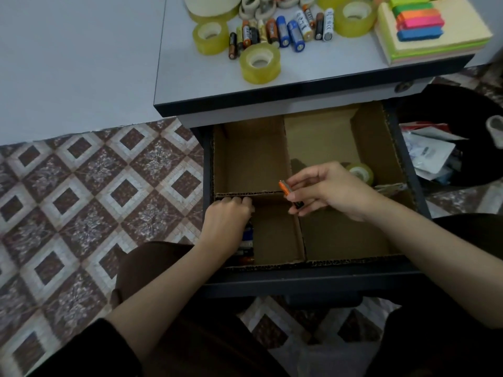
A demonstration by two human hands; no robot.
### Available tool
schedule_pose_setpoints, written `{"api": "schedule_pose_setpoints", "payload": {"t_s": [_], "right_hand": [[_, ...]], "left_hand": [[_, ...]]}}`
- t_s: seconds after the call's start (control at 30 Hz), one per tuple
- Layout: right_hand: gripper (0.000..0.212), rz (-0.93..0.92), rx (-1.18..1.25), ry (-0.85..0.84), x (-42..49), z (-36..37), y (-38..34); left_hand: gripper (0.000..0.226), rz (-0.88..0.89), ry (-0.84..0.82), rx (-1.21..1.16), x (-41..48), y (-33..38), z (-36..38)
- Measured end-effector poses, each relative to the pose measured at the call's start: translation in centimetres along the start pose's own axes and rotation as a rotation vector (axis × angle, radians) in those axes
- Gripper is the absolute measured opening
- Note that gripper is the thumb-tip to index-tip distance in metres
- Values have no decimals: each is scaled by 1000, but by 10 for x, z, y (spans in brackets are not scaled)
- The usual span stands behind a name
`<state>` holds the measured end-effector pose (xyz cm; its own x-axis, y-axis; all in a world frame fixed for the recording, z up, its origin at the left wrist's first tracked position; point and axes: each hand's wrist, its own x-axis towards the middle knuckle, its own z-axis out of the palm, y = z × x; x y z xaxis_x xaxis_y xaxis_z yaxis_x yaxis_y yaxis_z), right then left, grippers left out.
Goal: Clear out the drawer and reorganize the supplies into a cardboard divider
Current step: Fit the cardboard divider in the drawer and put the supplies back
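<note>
The right hand (329, 191) pinches an orange-and-black cylindrical battery (290, 195), axis eleven-to-five. The brown cardboard divider's (299, 229) battery compartment lies at eight o'clock, beneath the left hand (228, 217), whose fingers' (234, 204) grasp is unclear.

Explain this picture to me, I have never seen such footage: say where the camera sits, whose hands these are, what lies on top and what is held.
No machine here: a person wears one camera on the head, looking down at their own hands. The right hand pinches an orange-and-black battery above the cardboard divider, which sits in the open drawer. The left hand reaches into the near-left compartment, where batteries lie; its grip is hidden. One tape roll sits in the far-right compartment. On the cabinet top lie loose batteries, tape rolls and sticky notes.
</note>
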<state>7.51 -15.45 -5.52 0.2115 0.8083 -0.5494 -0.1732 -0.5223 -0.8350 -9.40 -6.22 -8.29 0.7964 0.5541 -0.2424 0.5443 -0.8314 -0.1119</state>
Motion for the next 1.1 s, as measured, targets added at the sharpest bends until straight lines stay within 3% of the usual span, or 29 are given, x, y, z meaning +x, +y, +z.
{"api": "schedule_pose_setpoints", "payload": {"t_s": [0.1,0.17,0.23,0.37,0.5,0.63,0.8,1.1], "right_hand": [[21,-8,5,-6,-1,0,0],[22,-8,3,-7,-2,0,0],[23,-7,14,-9,-3,-1,0],[24,-31,6,-19,-7,-1,-1],[17,-61,-217,-73,-9,8,-9],[13,-179,-860,-181,-6,43,-7],[7,-169,-1272,-253,9,75,10],[31,91,-1299,-347,28,84,20]], "left_hand": [[27,43,127,8,0,-2,-1],[18,22,54,-58,-1,-1,0],[20,25,85,-176,-1,-5,7],[12,115,374,-588,-8,-24,1],[17,-74,633,-684,-3,-51,-8],[36,-170,548,-696,15,-66,9],[47,-147,423,-679,24,-63,26],[48,-110,497,-759,26,-64,36]]}}
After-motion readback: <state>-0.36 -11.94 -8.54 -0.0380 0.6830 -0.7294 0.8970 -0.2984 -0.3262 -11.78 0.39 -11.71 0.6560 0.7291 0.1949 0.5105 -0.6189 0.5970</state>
